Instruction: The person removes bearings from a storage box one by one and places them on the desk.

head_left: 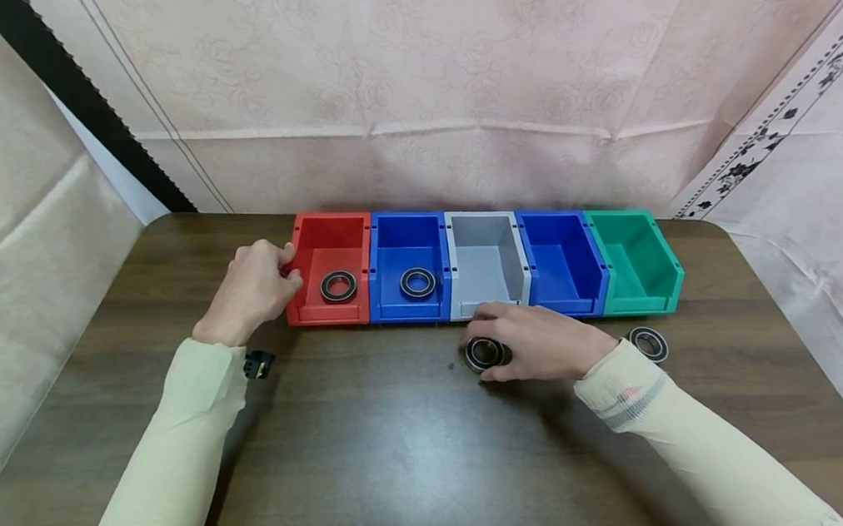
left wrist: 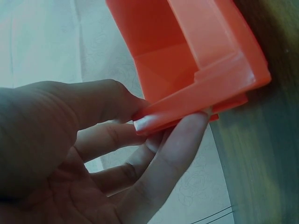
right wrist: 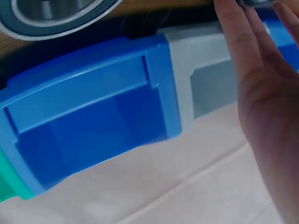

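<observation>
Pink flowered cloth hangs behind the dark wooden table [head_left: 389,461] where I work. Along its far side five bins stand in a row, touching: a red bin [head_left: 327,267], a blue bin [head_left: 409,266], a grey bin [head_left: 485,260], a second blue bin [head_left: 561,258] and a green bin [head_left: 636,261].

My left hand [head_left: 253,290] pinches the left wall of the red bin, thumb on one face of the rim and fingers [left wrist: 187,135] curled on the other. One bearing [head_left: 338,286] lies in the red bin and another [head_left: 417,283] in the blue bin beside it.

My right hand [head_left: 542,343] rests on the table just near of the grey bin, fingers curled round a third bearing [head_left: 484,354], which sits on the wood. A fourth bearing [head_left: 648,343] lies on the table to the right, near the green bin.
</observation>
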The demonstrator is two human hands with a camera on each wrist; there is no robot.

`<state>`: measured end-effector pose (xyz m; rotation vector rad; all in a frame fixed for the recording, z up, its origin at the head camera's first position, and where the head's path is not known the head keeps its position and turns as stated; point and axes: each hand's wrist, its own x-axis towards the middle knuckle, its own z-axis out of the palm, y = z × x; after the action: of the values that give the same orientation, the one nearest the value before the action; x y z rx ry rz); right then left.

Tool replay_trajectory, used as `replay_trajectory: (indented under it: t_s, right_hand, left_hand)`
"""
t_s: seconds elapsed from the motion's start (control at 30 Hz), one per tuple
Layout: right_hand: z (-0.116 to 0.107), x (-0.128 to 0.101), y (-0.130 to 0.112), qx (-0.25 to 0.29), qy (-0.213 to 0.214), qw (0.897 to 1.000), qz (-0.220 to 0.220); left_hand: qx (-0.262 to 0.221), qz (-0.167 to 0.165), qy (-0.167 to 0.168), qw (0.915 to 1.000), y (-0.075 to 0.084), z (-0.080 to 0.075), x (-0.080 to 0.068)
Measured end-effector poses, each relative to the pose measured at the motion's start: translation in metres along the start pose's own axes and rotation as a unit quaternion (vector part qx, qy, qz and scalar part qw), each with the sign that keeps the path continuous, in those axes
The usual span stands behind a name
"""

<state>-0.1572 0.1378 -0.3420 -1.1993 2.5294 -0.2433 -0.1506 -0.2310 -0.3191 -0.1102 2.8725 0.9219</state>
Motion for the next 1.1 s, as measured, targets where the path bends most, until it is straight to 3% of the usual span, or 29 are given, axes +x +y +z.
replay_trajectory:
  t_s: [0.23,0.47,0.6,0.83,0.97,1.1]
  right_hand:
    - [-0.02,-0.017,0.021,0.04,0.082,0.996,0.013]
    - [-0.03,-0.04,0.051,0.057,0.161,0.982,0.074]
    - [-0.028,-0.051,0.069,0.037,0.249,0.962,0.107]
    - [-0.022,-0.067,0.094,0.045,0.358,0.91,0.202]
    - [-0.022,-0.075,0.106,0.064,0.379,0.891,0.242]
    - [-0.02,-0.082,0.117,0.082,0.364,0.884,0.281]
  left_hand:
    - [-0.005,-0.005,0.0,1.0,0.0,0.001,0.0]
    - [-0.004,-0.004,0.003,1.0,0.001,0.004,0.0]
    - [-0.005,-0.008,-0.002,1.0,0.001,0.005,0.0]
    - [0.005,0.002,0.009,0.9999,0.001,0.003,0.0]
    - [0.013,-0.005,0.007,0.9999,0.001,0.002,-0.001]
    - [0.016,-0.009,0.008,0.9998,0.001,0.001,-0.001]
